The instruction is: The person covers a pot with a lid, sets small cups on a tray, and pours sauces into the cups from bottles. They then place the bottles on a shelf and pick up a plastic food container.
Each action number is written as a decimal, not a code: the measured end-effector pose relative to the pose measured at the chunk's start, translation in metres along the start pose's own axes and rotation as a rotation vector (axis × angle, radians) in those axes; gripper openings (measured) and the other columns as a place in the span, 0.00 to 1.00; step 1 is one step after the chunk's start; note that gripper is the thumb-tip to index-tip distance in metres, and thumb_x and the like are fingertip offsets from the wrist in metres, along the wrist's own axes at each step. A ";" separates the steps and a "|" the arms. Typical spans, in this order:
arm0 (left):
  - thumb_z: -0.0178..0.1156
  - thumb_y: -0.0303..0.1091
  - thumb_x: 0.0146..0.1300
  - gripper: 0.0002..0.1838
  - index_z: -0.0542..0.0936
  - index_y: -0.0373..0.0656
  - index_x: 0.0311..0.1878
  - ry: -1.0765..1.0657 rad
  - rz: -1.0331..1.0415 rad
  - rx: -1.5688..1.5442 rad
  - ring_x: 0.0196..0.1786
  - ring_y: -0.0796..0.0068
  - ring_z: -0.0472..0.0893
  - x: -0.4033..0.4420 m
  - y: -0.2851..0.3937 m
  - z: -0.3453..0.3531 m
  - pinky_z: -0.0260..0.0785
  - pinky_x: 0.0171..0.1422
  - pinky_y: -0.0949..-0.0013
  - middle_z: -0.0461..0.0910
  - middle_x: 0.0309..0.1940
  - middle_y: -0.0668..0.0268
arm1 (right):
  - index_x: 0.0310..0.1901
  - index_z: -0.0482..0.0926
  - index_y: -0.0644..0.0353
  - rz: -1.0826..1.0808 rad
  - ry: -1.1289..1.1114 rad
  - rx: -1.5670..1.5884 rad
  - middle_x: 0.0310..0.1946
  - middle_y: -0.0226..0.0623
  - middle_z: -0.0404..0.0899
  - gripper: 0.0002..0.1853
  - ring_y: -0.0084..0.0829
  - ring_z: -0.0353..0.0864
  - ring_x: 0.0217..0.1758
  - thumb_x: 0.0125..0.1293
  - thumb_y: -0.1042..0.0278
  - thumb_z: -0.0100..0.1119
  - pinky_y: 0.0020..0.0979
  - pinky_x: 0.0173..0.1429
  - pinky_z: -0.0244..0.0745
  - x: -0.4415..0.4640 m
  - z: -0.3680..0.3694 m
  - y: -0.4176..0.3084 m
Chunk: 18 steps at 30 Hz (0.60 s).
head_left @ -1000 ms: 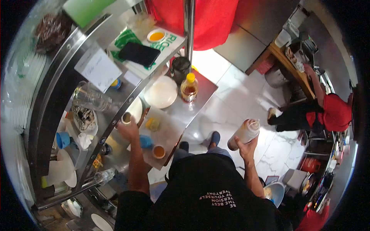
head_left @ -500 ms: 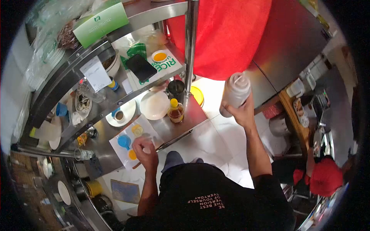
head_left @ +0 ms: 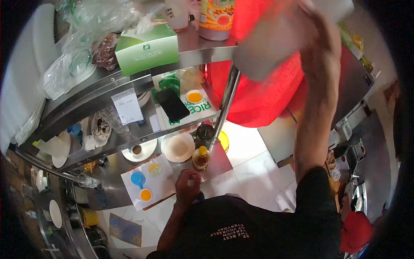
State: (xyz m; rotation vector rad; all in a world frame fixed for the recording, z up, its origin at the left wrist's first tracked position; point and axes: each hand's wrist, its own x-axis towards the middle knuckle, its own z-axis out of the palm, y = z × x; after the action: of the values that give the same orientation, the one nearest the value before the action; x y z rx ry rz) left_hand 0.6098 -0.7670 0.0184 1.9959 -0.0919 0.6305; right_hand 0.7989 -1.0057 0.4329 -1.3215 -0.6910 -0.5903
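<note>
My right hand (head_left: 320,30) is raised high at the upper right, wrapped round a large pale squeeze bottle (head_left: 271,39) that is smeared by motion. My left hand (head_left: 188,186) hovers curled at the right edge of a white cutting board (head_left: 167,183); a pale bit shows between its fingers, too small to name. On the board are a blue cup-like scoop (head_left: 138,178), a small white bowl of orange-yellow liquid (head_left: 145,195) and pale yellow slices (head_left: 154,169). Just beyond that hand stands a yellow-capped oil bottle (head_left: 201,159).
A white bowl (head_left: 177,147) and a plate with a small cup (head_left: 137,150) lie under the shelf. Above are a phone (head_left: 172,105), a green glove box (head_left: 146,49) and a sauce bottle (head_left: 217,19). A metal post (head_left: 228,97) and red cloth (head_left: 258,99) stand ahead. Another person's red cap (head_left: 357,231) is at right.
My right hand has lifted the squeeze bottle up and forward, toward the top shelf. My left hand has shifted right, off the middle of the board. The view has tilted toward the shelf.
</note>
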 end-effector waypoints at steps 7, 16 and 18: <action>0.69 0.23 0.60 0.09 0.80 0.41 0.42 0.065 0.021 -0.012 0.37 0.61 0.83 0.026 0.019 -0.002 0.78 0.44 0.60 0.82 0.41 0.56 | 0.67 0.60 0.71 -0.002 -0.099 -0.056 0.56 0.54 0.75 0.42 0.48 0.80 0.58 0.64 0.52 0.73 0.48 0.58 0.81 0.028 0.141 -0.002; 0.70 0.24 0.62 0.08 0.80 0.38 0.41 0.182 -0.028 0.042 0.38 0.62 0.84 0.048 0.036 0.003 0.77 0.45 0.62 0.82 0.39 0.56 | 0.73 0.52 0.72 -0.549 0.187 -0.410 0.67 0.68 0.57 0.44 0.63 0.62 0.71 0.66 0.62 0.69 0.52 0.75 0.60 0.050 0.177 0.103; 0.69 0.24 0.63 0.07 0.80 0.38 0.41 0.168 -0.024 0.036 0.38 0.61 0.83 0.050 0.036 0.008 0.77 0.46 0.62 0.82 0.39 0.56 | 0.73 0.52 0.71 -0.696 0.246 -0.431 0.68 0.67 0.56 0.42 0.64 0.61 0.71 0.67 0.65 0.67 0.52 0.75 0.60 0.054 0.178 0.117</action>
State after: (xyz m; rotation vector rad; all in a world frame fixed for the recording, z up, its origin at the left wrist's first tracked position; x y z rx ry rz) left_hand 0.6448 -0.7820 0.0677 1.9674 0.0455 0.7865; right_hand 0.9002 -0.8118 0.4150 -1.3516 -0.8468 -1.5057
